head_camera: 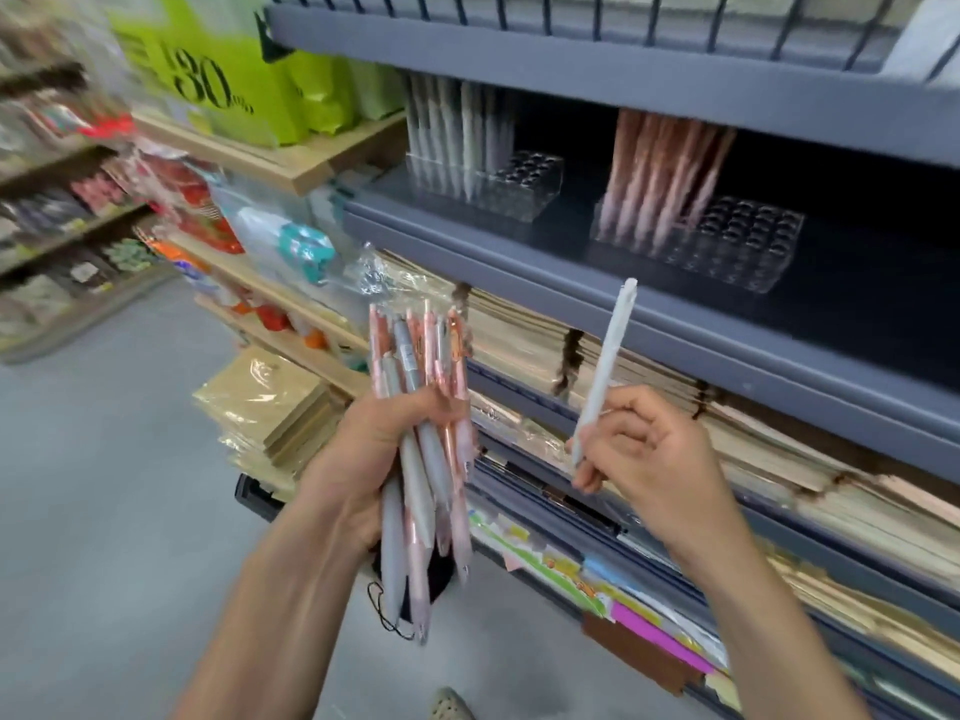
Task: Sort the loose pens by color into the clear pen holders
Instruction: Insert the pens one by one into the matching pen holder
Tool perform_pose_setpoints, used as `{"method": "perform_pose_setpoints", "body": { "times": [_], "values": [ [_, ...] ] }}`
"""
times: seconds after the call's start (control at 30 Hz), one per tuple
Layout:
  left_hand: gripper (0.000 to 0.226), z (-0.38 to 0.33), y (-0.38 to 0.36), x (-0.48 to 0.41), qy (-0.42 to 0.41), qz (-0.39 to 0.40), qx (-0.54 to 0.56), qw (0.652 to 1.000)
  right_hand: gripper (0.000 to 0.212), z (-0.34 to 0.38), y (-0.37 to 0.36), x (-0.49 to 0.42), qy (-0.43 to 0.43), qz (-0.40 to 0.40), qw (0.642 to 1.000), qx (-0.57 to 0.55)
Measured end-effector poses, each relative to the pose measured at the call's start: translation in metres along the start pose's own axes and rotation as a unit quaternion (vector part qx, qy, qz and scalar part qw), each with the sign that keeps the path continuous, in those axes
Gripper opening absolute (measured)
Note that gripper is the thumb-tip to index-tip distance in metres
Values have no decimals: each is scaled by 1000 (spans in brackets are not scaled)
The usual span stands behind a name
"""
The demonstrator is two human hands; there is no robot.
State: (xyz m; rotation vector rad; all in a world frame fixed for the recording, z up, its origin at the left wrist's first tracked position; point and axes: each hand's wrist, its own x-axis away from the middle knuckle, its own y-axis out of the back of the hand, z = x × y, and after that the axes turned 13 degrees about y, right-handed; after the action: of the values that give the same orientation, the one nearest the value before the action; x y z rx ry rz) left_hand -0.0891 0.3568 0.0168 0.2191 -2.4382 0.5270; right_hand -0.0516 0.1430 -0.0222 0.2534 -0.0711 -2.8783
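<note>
Bunch of pink and grey pens in your left hand. One white pen, tilted, pinched in your right hand. Far: left clear holder has white pens, right clear holder pink ones.

Shelf bay open in front under low upper shelf, grey pens crowding left holder on its left side, pink pens likewise in right holder, bare holes on both right halves, gap between holders, left hand with pen bundle and right hand with white pen out in front of shelf lip.

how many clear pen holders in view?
2. The left holder carries pale grey pens; the right holder carries pink pens. Both stand on the dark shelf. Others may sit out of frame.
</note>
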Motion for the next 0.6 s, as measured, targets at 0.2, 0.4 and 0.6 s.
{"method": "perform_pose_setpoints", "body": {
  "times": [0.2, 0.4, 0.6],
  "values": [
    [31, -45, 34, -28, -5, 51, -7, 999, 14, 4, -44, -39, -5, -32, 999, 25],
    [34, -82, 55, -72, -5, 49, -23, 999, 12, -1, -68, -96, 20, -80, 996, 34],
    [28, -119, 74, -111, -3, 61, -16, 998, 9, 4, -91, -158, 99, -161, 982, 11]
  ]
}}
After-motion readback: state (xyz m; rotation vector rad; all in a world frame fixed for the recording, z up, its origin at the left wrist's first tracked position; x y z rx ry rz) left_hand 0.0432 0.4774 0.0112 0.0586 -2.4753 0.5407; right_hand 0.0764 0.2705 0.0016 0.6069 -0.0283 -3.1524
